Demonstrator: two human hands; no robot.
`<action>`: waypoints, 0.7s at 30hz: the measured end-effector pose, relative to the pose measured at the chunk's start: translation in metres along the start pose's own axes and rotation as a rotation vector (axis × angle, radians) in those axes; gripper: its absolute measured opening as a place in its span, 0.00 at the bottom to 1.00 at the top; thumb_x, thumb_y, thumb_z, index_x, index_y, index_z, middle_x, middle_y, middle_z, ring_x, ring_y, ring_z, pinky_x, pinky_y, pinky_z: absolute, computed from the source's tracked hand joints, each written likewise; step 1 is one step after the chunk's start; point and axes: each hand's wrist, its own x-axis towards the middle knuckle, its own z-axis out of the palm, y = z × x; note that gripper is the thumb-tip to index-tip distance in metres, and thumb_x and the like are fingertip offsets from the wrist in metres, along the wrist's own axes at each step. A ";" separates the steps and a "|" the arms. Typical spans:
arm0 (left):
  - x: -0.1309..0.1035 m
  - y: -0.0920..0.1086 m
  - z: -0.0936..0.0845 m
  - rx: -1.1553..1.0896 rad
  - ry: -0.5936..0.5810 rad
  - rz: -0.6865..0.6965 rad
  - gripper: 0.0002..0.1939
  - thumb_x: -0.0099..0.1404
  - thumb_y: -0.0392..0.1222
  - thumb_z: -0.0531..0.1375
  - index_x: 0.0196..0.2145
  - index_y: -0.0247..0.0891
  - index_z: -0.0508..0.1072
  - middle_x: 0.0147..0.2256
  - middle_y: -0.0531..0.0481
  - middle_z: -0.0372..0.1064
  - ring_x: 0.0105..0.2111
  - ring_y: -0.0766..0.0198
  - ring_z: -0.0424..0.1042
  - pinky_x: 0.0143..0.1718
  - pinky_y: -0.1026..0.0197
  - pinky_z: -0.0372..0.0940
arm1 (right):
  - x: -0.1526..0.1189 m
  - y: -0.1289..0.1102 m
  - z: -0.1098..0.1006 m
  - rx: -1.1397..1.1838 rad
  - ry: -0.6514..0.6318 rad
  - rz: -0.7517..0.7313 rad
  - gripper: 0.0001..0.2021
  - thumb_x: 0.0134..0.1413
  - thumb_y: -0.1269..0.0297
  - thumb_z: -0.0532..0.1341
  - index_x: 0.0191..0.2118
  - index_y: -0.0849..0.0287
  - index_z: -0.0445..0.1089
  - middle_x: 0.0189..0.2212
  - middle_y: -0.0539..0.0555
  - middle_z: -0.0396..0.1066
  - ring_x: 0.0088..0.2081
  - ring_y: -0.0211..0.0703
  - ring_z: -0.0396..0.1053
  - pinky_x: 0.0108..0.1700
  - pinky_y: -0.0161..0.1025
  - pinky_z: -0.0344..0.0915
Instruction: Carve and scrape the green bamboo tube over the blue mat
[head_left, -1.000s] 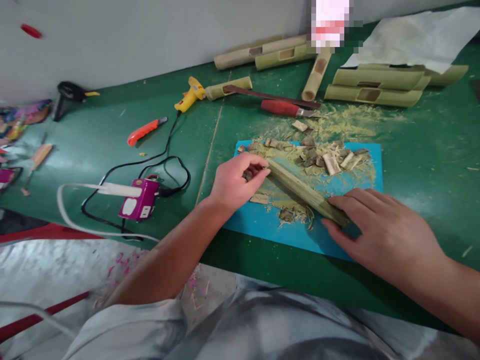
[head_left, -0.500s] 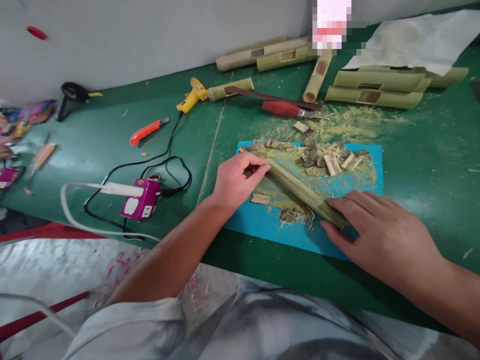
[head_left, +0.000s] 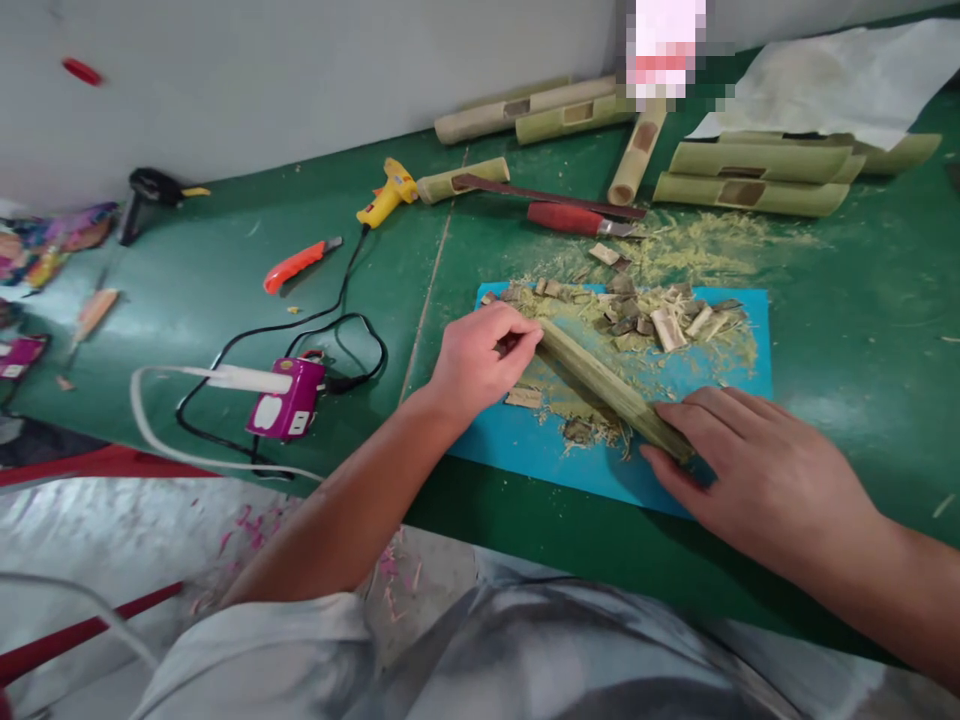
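Between my hands, over a blue mat (head_left: pixel 495 450), lies a long greenish bamboo piece (head_left: pixel 600 385), slanting down to the right. My left hand (head_left: pixel 487 355) pinches its upper left end between thumb and fingers. Closed around the lower right end is my right hand (head_left: pixel 765 460), with the thumb below and the fingers on top. The underside of the piece is out of sight. Bamboo chips (head_left: pixel 667 328) and yellowish sawdust are scattered on the mat around it, and a clump of shavings (head_left: pixel 579 430) sits just below it.
Behind the mat lie a red-handled knife (head_left: pixel 566 218), a dark flat blade (head_left: pixel 540 192) and several cut bamboo tubes (head_left: pixel 750 193). To the left are an orange utility knife (head_left: pixel 300 266), a yellow glue gun (head_left: pixel 388 194), and a purple power adapter (head_left: pixel 286 400) with cables.
The whole view has shifted very slightly to the right. Both hands keep the same hold on the bamboo piece, with hardly any movement.
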 end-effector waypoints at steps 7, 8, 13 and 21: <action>0.002 0.001 -0.001 0.066 -0.021 0.068 0.09 0.65 0.34 0.59 0.26 0.36 0.71 0.25 0.52 0.70 0.25 0.70 0.68 0.30 0.66 0.64 | -0.002 -0.001 0.003 -0.008 -0.004 -0.008 0.07 0.57 0.65 0.58 0.34 0.62 0.71 0.29 0.56 0.71 0.31 0.45 0.67 0.34 0.42 0.61; 0.001 0.002 -0.001 0.070 -0.038 0.072 0.09 0.65 0.34 0.59 0.26 0.36 0.70 0.25 0.52 0.70 0.25 0.70 0.68 0.30 0.66 0.64 | -0.002 -0.002 0.003 -0.009 -0.003 -0.012 0.07 0.57 0.66 0.58 0.34 0.62 0.71 0.29 0.56 0.71 0.31 0.45 0.67 0.34 0.42 0.61; 0.001 0.005 -0.001 0.095 -0.019 0.060 0.09 0.64 0.34 0.58 0.25 0.36 0.69 0.25 0.53 0.69 0.25 0.70 0.67 0.30 0.66 0.63 | -0.002 -0.003 0.003 -0.015 0.009 -0.032 0.06 0.57 0.66 0.58 0.34 0.63 0.71 0.29 0.56 0.70 0.30 0.45 0.67 0.33 0.43 0.61; -0.001 0.006 0.001 0.101 -0.018 0.085 0.09 0.63 0.32 0.58 0.25 0.36 0.69 0.23 0.54 0.67 0.24 0.71 0.65 0.28 0.67 0.61 | -0.001 -0.005 0.003 -0.050 0.009 -0.052 0.06 0.58 0.66 0.58 0.35 0.62 0.70 0.29 0.56 0.70 0.30 0.45 0.66 0.34 0.42 0.61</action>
